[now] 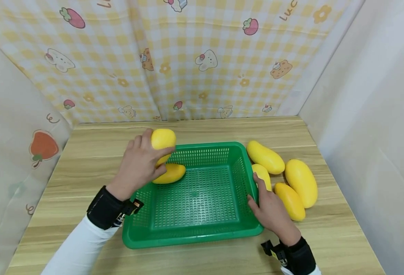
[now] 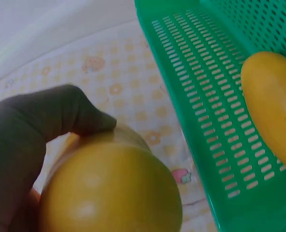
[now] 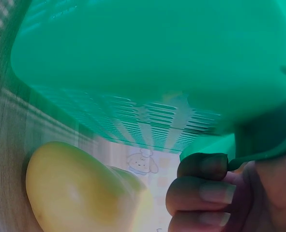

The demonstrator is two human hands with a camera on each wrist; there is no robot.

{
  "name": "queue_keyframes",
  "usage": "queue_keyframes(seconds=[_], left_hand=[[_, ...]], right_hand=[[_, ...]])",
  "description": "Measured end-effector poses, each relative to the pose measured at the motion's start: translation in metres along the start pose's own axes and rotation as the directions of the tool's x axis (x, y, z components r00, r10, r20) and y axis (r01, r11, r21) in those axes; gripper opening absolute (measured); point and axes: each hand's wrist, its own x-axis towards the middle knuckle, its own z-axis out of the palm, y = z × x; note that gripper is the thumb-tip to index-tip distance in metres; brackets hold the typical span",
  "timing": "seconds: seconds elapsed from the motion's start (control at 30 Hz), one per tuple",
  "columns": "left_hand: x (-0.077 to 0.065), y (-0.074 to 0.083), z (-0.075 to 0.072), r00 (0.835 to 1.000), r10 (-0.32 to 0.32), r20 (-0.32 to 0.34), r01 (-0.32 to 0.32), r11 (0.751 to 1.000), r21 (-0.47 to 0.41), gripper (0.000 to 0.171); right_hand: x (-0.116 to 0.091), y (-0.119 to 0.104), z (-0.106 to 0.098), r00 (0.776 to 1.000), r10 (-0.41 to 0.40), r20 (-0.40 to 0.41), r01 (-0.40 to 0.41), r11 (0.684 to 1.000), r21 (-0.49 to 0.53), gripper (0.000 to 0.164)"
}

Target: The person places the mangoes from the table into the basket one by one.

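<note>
My left hand (image 1: 136, 165) holds a yellow mango (image 1: 163, 138) above the back left corner of a green plastic basket (image 1: 195, 241). Seen from the left wrist, the thumb presses on this mango (image 2: 113, 188), outside the basket wall (image 2: 181, 113). Another mango (image 1: 171, 173) lies inside the basket at its left end, partly hidden by the left hand. At the opposite end, my right hand (image 1: 274, 210) grips the basket's right rim. The right wrist view shows curled fingers (image 3: 201, 193) under that rim.
Several mangoes lie on the wooden table (image 1: 222, 259) right of the basket; one mango (image 1: 262, 175) sits close against its right wall, and a larger mango (image 1: 301, 183) is farther right. A checked curtain (image 1: 188, 76) hangs behind the table, and pale cloth (image 1: 377, 133) on the right.
</note>
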Motion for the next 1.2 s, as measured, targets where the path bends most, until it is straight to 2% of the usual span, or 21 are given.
queue_keyframes(seconds=[0.2, 0.5, 0.77, 1.03, 1.2], left_hand=[[0.007, 0.01, 0.007, 0.997, 0.07, 0.038, -0.07, 0.998, 0.001, 0.045], [0.015, 0.021, 0.019, 0.987, 0.157, 0.042, -0.157, 0.988, 0.009, 0.04], [0.027, 0.035, 0.026, 0.973, 0.205, 0.107, -0.202, 0.979, -0.04, 0.042], [0.037, 0.046, 0.036, 0.949, 0.3, 0.099, -0.296, 0.954, -0.047, 0.041], [0.043, 0.056, 0.04, 0.94, 0.325, 0.107, -0.319, 0.945, -0.067, 0.041]], right_hand=[[0.001, 0.001, -0.001, 1.0, 0.001, -0.002, -0.001, 1.0, -0.004, 0.072], [0.001, 0.0, -0.002, 1.0, 0.001, -0.002, -0.001, 1.0, -0.024, 0.071], [0.0, 0.001, 0.0, 1.0, -0.017, -0.017, 0.017, 1.0, -0.014, 0.07], [0.0, 0.002, 0.001, 1.0, -0.009, -0.013, 0.009, 1.0, 0.0, 0.07], [0.001, 0.001, 0.0, 1.0, -0.008, -0.011, 0.008, 1.0, 0.005, 0.07]])
